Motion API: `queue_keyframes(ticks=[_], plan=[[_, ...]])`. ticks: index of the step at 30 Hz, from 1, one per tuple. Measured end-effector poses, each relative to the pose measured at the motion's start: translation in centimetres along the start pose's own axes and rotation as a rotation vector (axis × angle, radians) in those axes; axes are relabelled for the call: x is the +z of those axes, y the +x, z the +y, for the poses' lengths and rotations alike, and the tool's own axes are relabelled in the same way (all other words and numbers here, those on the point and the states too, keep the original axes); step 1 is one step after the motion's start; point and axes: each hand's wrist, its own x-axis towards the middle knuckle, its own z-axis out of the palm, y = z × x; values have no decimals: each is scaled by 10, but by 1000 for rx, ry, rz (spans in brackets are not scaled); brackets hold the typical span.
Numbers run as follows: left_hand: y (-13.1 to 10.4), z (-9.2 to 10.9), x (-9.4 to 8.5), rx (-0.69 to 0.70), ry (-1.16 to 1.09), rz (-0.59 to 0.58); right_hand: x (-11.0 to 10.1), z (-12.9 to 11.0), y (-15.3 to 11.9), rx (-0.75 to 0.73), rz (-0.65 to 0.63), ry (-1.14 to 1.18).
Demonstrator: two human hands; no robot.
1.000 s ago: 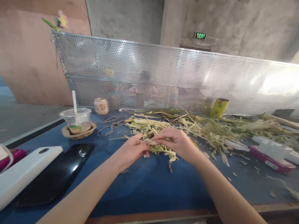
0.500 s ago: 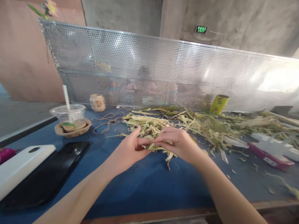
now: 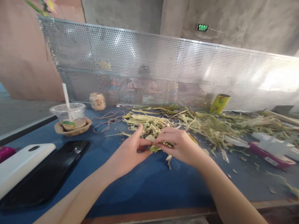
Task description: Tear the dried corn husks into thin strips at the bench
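Observation:
A bundle of pale green and straw-coloured dried plant strips [image 3: 149,123] lies on the blue table mat at the centre. At its near edge, my left hand [image 3: 133,149] pinches a pale leaf piece between thumb and fingers, with the thumb raised. From the right, my right hand [image 3: 177,143] has its fingers bent together on the same leaf piece, their tips close to the left fingertips. The fingers partly cover the leaf piece. A thin frayed strand [image 3: 169,161] hangs out below the right hand.
A plastic cup [image 3: 70,112] in a brown bowl, twine [image 3: 107,119], a jar [image 3: 97,101] and a black phone [image 3: 46,174] are at left. Loose plant strips [image 3: 210,127], a yellow-green tube [image 3: 220,104] and a magenta power strip [image 3: 271,155] lie right. A perforated metal screen [image 3: 163,68] stands behind.
The leaf piece between my hands has shifted and more of it shows. My left thumb and fingertips have moved slightly. The camera view has shifted a little.

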Motion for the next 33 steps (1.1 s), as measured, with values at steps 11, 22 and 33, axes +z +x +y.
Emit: queue_keyframes(ticks=[11,22,33], plan=[[-1,-2,-2,-18,-18,-168,1,2,-2,-49,-92,-154],[4,2,1,0,-250,-187,3,-1,-2,-62,-35,-228],[4,8,-12,-32,-290,21,-8,2,-12,-58,336,-73]])
